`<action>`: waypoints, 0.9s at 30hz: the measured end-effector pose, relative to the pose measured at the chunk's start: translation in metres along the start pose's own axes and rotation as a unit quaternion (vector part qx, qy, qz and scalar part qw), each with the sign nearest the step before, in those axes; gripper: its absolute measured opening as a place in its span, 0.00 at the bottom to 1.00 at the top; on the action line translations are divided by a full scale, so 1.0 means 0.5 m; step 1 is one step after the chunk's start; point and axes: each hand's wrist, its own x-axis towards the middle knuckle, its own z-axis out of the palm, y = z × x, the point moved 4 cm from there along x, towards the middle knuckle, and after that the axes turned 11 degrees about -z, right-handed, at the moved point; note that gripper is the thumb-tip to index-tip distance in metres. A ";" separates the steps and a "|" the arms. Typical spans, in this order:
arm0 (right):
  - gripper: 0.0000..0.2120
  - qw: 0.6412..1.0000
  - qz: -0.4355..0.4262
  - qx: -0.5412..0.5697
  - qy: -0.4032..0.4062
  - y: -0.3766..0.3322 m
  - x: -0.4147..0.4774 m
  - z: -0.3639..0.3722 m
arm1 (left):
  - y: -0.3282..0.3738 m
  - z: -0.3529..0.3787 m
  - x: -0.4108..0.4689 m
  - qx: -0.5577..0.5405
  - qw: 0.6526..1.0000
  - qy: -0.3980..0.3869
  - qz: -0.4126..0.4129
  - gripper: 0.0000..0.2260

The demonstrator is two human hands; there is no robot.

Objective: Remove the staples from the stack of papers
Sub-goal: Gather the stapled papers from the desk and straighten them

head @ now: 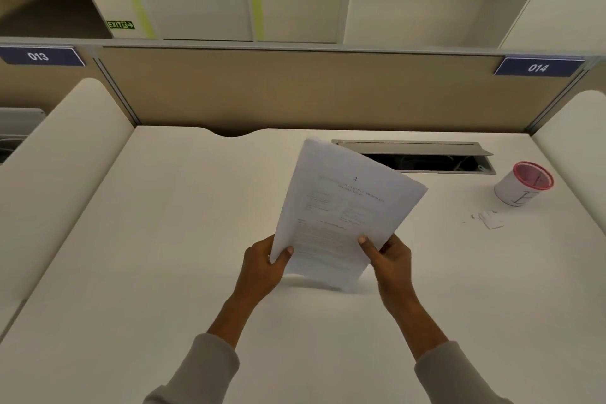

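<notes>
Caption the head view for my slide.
The left hand and right hand hold the paper stack over the desk, cup nearby.

Text on the papers (347, 207) — too blurred to read.

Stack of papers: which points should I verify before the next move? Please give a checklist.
1. Hold: left hand and right hand pinch the stack of papers at its lower corners: ok.
2. Staple located: none visible on the facing page: cannot tell.
3. Remover tool at hand: none in view: not ok.
4. Free hand for pulling: both are busy: not ok.
5. Place for removed staples: red-rimmed cup stands on the desk to the right, beside small scraps: ok.
</notes>
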 end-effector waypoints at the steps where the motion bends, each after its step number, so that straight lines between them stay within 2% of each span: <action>1: 0.15 1.000 -0.001 0.024 0.014 -0.008 0.008 -0.010 | 0.013 -0.015 0.000 0.020 0.999 0.005 0.030 0.03; 3: 0.17 0.998 -0.015 0.047 0.047 -0.032 0.029 -0.038 | 0.036 -0.051 0.004 0.068 0.995 0.005 0.074 0.04; 6: 0.22 0.996 -0.054 -0.010 0.065 -0.073 0.060 -0.082 | 0.065 -0.100 0.018 0.181 0.978 -0.008 0.108 0.08; 10: 0.21 0.986 -0.097 -0.131 -0.035 -0.102 0.088 -0.098 | 0.093 -0.130 0.031 0.304 0.944 -0.011 0.131 0.15; 13: 0.17 0.959 -0.106 -0.235 -0.117 -0.088 0.088 -0.078 | 0.097 -0.121 0.035 0.338 0.929 -0.037 0.146 0.15; 17: 0.12 0.940 -0.119 -0.297 -0.121 -0.047 0.084 -0.073 | 0.106 -0.108 0.035 0.358 0.919 -0.041 0.162 0.11; 22: 0.14 0.945 -0.103 -0.300 -0.083 -0.013 0.060 -0.080 | 0.080 -0.125 0.042 0.289 0.952 -0.037 0.093 0.04; 25: 0.13 0.952 -0.086 -0.290 -0.054 -0.002 0.044 -0.086 | 0.037 -0.129 0.045 0.117 0.992 -0.044 0.007 0.03; 27: 0.13 0.958 -0.063 -0.275 -0.046 0.008 0.043 -0.088 | 0.006 -0.122 0.040 -0.009 0.996 -0.047 -0.069 0.08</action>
